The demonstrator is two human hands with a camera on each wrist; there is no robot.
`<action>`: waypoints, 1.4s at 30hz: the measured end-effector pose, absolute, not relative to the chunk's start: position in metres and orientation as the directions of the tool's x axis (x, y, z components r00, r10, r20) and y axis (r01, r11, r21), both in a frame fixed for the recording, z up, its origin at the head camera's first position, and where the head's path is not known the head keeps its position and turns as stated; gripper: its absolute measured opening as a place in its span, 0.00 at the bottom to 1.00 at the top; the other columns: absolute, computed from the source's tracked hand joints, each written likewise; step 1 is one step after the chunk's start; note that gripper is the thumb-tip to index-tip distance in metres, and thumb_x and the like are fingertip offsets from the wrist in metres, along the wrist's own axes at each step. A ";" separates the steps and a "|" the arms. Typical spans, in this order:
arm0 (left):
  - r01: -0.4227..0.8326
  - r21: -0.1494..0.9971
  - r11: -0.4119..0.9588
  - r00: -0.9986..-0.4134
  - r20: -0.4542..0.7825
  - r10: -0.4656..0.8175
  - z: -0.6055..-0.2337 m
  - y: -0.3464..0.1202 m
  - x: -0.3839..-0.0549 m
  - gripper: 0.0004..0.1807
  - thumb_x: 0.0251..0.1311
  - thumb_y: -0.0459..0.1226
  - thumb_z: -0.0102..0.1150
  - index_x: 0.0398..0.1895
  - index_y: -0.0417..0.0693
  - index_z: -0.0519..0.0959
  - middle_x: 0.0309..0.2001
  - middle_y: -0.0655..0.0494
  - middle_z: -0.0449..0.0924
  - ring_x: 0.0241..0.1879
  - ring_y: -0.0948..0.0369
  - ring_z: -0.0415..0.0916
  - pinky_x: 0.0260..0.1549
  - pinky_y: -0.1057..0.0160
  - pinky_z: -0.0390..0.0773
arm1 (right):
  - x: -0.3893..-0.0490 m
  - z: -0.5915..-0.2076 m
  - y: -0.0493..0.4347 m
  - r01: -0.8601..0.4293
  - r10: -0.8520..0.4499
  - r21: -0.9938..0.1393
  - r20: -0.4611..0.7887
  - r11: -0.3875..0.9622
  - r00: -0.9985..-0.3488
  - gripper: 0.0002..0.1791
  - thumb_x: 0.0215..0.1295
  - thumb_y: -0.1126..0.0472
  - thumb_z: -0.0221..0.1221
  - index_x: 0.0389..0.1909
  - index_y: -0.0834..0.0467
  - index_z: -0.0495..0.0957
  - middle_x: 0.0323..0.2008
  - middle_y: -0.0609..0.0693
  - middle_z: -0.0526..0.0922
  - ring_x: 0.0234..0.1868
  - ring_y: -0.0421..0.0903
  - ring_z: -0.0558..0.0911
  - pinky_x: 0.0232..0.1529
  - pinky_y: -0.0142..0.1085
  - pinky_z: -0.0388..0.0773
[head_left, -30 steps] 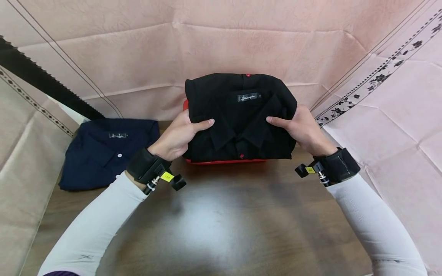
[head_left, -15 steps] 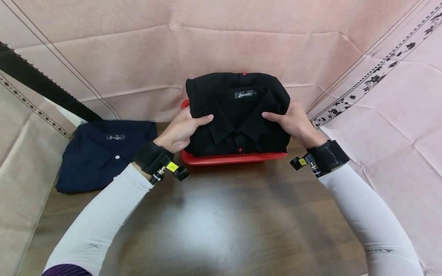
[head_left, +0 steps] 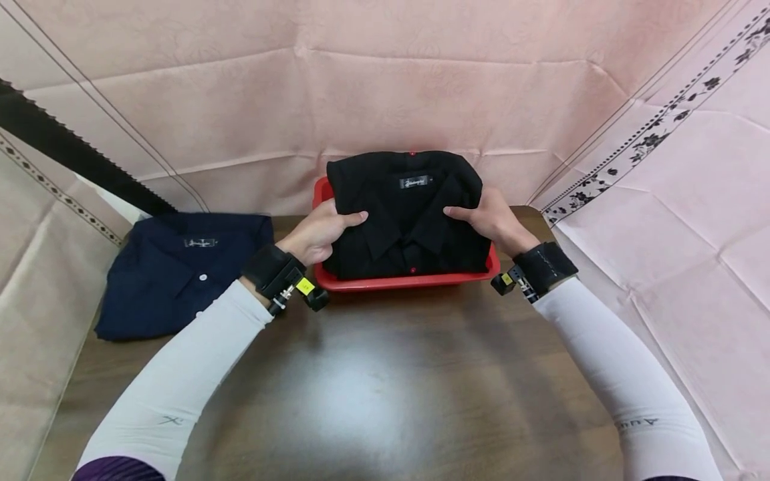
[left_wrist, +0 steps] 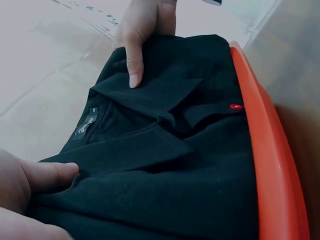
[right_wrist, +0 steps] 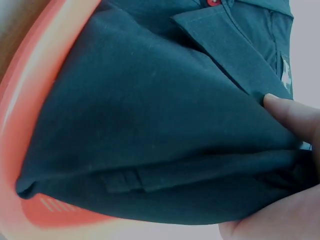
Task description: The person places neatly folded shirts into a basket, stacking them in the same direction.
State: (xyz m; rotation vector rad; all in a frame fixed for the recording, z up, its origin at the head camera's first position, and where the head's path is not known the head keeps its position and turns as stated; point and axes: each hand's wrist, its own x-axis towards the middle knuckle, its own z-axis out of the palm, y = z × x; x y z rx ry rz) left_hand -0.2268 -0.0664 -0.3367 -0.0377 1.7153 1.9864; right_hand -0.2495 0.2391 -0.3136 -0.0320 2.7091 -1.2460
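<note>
A folded black shirt [head_left: 415,227] with red buttons lies mostly inside a red basket [head_left: 397,284], its collar side facing up. My left hand [head_left: 319,230] grips the shirt's left side, thumb on top beside the collar. On the opposite side my right hand [head_left: 494,217] holds it the same way, the thumb [right_wrist: 287,111] over the cloth and the other fingers underneath, as the right wrist view shows. In the left wrist view the shirt's front edge runs along the basket's inner wall [left_wrist: 270,160]. The basket's floor is mostly hidden by the shirt.
To the left, a folded navy shirt [head_left: 180,274] with white buttons lies on the wooden table [head_left: 385,387]. Pale pink cloth [head_left: 421,87] hangs behind the table and along both sides.
Both hands have lowered the black shirt into the red basket, and more of the basket's rim now shows. The right hand has moved inward. The navy shirt has stayed put.
</note>
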 end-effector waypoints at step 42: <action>-0.405 0.854 0.326 -0.821 -0.496 0.281 -0.367 -0.057 -0.236 0.45 0.70 0.39 0.50 0.79 0.43 0.34 0.80 0.47 0.35 0.76 0.53 0.40 0.73 0.47 0.43 | -0.279 -0.364 0.232 -0.134 -0.198 -0.241 -0.270 0.961 -0.942 0.13 0.67 0.60 0.56 0.37 0.68 0.75 0.31 0.61 0.77 0.35 0.57 0.77 0.42 0.47 0.77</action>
